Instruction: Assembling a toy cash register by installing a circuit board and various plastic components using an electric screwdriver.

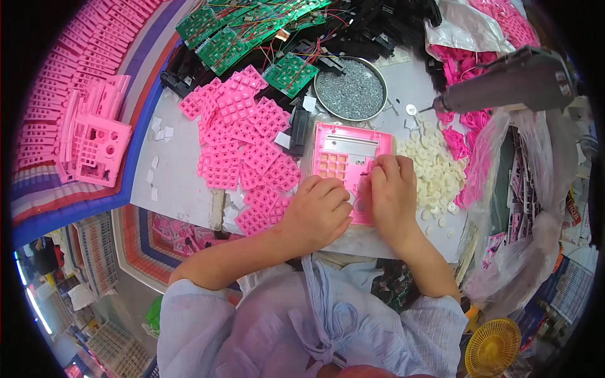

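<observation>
A pink plastic casing panel (345, 135), with a square-holed grid and a long slot, lies on a clear plastic-covered pad in front of me. My left hand (318, 211) rests over its lower left part, fingers curled inward; what they hold, if anything, is hidden. Across the panel's right side, my right hand (392, 192) bends its fingers down, and their tips and anything between them cannot be made out. Two round openings show between my hands. Left of the panel lies a heap of pink button keypads (246, 138); cream-white round plastic pieces (435, 167) are piled to the right.
A round metal dish of small screws (351, 88) stands behind the panel. A grey electric screwdriver (504, 82) hangs at the upper right. Green circuit boards (233, 41) with wires lie at the back. Pink casings (94, 138) fill a striped-lined bin at left.
</observation>
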Demonstrator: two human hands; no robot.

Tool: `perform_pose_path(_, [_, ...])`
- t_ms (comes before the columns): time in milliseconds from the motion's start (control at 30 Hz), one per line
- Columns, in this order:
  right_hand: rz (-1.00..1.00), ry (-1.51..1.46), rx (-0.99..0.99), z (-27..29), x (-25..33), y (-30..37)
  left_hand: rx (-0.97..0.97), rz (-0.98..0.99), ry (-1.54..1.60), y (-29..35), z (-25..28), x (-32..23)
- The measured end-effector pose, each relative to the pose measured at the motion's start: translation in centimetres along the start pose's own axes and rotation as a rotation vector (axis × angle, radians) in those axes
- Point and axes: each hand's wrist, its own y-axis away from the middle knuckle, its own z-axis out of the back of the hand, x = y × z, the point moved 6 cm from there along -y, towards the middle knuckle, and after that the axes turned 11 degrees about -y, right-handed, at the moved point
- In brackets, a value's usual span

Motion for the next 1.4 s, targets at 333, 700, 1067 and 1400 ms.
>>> perform_pose_path(333, [-0.105, -0.397, -0.102, 3.5, -2.5, -1.8, -0.105, 0.15, -0.211, -11.3, 2.1, 8.9])
perform_pose_path(700, [0.109, -1.131, -0.341, 14.0, -9.8, -11.9, 0.097, 0.011, -0.477, -14.9, -2.5, 11.4])
perform_pose_path(1067, [-0.097, -1.43, -0.326, 9.5, -3.0, -6.0, 0.135, 0.068, -0.445, -14.5, -1.5, 11.8])
perform_pose_path(1400, [0.094, -1.768, -0.273, 8.6, 1.4, -0.6, -0.023, -0.177, 0.066, -4.1, 1.0, -0.1])
